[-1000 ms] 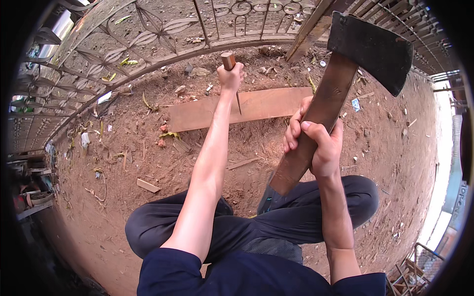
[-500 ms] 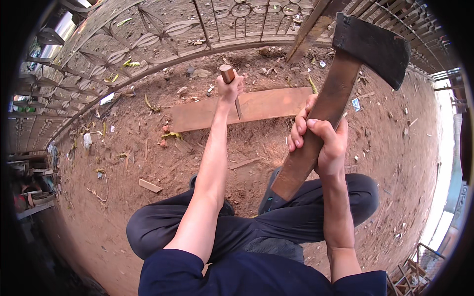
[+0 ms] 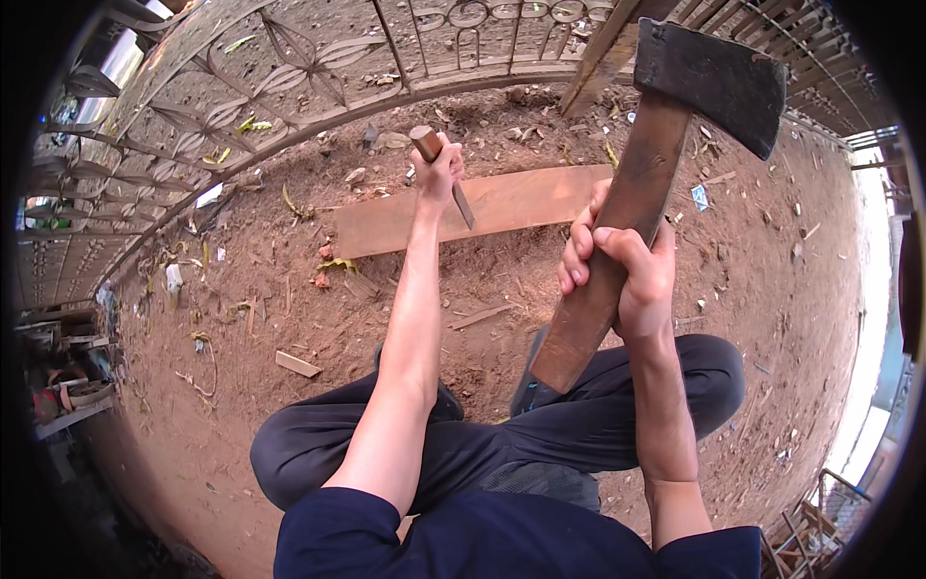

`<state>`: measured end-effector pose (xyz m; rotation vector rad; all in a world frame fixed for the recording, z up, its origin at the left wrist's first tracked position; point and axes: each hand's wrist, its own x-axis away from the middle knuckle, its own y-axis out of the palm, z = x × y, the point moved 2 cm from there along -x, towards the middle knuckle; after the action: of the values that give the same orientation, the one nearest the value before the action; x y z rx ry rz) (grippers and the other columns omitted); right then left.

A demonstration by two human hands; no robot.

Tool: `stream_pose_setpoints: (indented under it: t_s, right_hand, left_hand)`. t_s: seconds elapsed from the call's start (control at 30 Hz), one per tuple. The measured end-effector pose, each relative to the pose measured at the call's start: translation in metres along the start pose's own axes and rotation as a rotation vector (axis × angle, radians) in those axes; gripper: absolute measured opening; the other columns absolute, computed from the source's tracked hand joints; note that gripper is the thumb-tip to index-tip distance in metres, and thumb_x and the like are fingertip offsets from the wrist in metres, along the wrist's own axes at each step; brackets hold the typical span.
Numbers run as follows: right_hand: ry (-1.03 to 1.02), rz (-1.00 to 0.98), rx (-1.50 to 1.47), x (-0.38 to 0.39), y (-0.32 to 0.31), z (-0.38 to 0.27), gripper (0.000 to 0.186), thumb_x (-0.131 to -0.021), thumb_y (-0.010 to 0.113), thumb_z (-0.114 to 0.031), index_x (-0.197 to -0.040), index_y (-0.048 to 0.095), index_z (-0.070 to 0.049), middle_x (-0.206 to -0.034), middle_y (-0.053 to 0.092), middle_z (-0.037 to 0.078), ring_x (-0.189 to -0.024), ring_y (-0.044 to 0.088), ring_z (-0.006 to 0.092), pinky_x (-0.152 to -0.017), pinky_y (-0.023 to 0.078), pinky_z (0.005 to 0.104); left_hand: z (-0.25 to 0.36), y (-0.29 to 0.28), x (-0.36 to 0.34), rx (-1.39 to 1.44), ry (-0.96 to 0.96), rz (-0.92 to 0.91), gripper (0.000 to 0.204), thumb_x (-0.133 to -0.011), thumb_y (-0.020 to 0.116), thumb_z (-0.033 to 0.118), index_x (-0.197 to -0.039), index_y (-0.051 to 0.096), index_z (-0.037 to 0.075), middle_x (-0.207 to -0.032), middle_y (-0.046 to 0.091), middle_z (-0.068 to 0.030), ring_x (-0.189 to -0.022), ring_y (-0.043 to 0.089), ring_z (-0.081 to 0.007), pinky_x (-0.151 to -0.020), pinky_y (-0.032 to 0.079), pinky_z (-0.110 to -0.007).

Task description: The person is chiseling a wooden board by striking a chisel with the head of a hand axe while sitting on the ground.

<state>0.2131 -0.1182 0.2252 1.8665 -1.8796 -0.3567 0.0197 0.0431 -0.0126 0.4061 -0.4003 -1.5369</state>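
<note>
My left hand (image 3: 440,177) is wrapped round a chisel (image 3: 425,144) with a wooden handle. The chisel leans, its handle end to the upper left, and its blade tip meets or hovers just over a reddish-brown plank (image 3: 521,198); contact is hard to tell. That plank lies flat on the dirt, its right end partly behind my right hand. My right hand (image 3: 632,261) grips an axe (image 3: 644,179) by its thick wooden handle. The dark metal axe head (image 3: 712,82) is raised at the upper right, and the handle's butt slants down toward my knees.
A metal fence with scrollwork (image 3: 318,63) curves along the far side, with a wooden post (image 3: 600,63) against it. Wood scraps (image 3: 297,364), leaves and litter dot the dirt. My bent legs (image 3: 333,434) are close below. Clutter (image 3: 815,531) stands at the lower right.
The chisel's handle end has tipped to the left, with my left hand shifting slightly. The axe head has moved a little left and toward the far side.
</note>
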Motion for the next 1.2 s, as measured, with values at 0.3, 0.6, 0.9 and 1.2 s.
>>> stream_pose_setpoints:
  t_s: [0.3, 0.6, 0.9, 1.2]
  right_hand:
    - [0.034, -0.016, 0.003, -0.0028, 0.0028, 0.0035, 0.022, -0.084, 0.048, 0.002, -0.105, 0.047, 0.003, -0.075, 0.056, 0.012, -0.057, 0.057, 0.0176, -0.053, 0.052, 0.0346]
    - [0.035, -0.020, 0.006, -0.0011, 0.0056, 0.0042, 0.021, -0.084, 0.049, 0.001, -0.105, 0.047, 0.003, -0.076, 0.056, 0.012, -0.057, 0.057, 0.0169, -0.053, 0.052, 0.0346]
    - [0.037, -0.010, 0.015, 0.0005, 0.0061, 0.0028, 0.020, -0.084, 0.049, 0.002, -0.104, 0.047, 0.003, -0.075, 0.056, 0.012, -0.056, 0.057, 0.0168, -0.052, 0.052, 0.0343]
    - [0.026, -0.006, 0.029, 0.0003, 0.0059, 0.0033, 0.020, -0.084, 0.048, 0.002, -0.104, 0.047, 0.003, -0.075, 0.057, 0.011, -0.056, 0.057, 0.0163, -0.052, 0.052, 0.0338]
  left_hand:
    - [0.0009, -0.0009, -0.0013, 0.025, 0.008, 0.024, 0.027, -0.086, 0.059, 0.004, -0.067, 0.041, 0.010, -0.052, 0.043, 0.0021, -0.040, 0.038, -0.0061, -0.037, 0.027, -0.024]
    - [0.0015, -0.0018, -0.0006, 0.030, 0.007, 0.018, 0.027, -0.086, 0.059, 0.003, -0.067, 0.041, 0.010, -0.052, 0.043, 0.0019, -0.041, 0.038, -0.0061, -0.038, 0.026, -0.023]
    - [0.0014, 0.0039, 0.0037, -0.039, 0.028, 0.020, 0.030, -0.088, 0.056, 0.004, -0.067, 0.037, 0.013, -0.052, 0.036, 0.0032, -0.040, 0.033, -0.0055, -0.037, 0.022, -0.024]
    - [0.0014, 0.0026, 0.0022, -0.032, 0.035, 0.009, 0.028, -0.088, 0.055, 0.003, -0.068, 0.037, 0.013, -0.052, 0.037, 0.0026, -0.040, 0.033, -0.0059, -0.037, 0.022, -0.024]
